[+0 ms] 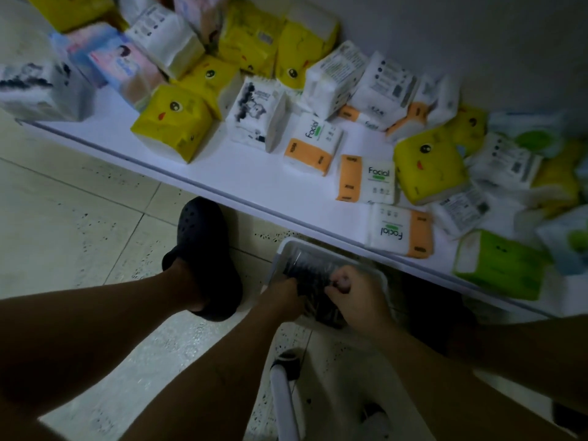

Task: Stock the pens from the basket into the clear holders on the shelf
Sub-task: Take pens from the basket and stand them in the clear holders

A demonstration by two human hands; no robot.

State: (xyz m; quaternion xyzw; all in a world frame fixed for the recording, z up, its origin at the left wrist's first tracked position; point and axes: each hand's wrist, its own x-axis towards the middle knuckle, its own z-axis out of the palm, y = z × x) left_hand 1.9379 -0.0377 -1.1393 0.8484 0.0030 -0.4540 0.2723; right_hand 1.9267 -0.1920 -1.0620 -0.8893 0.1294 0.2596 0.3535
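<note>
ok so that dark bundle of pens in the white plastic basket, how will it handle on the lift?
Probably loose: the dark bundle of pens looks like many thin sticks, so some could slip out or roll. Possibly slippery: its top has a glossy sheen, perhaps film. The left hand and right hand are both on it, hinting it's bulky for one.

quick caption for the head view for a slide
Left hand and right hand hold dark pens in the white basket beside a shelf of tissue packs.

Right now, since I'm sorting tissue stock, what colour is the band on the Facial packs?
Orange band on a white Facial pack; head view shows it best.
</note>
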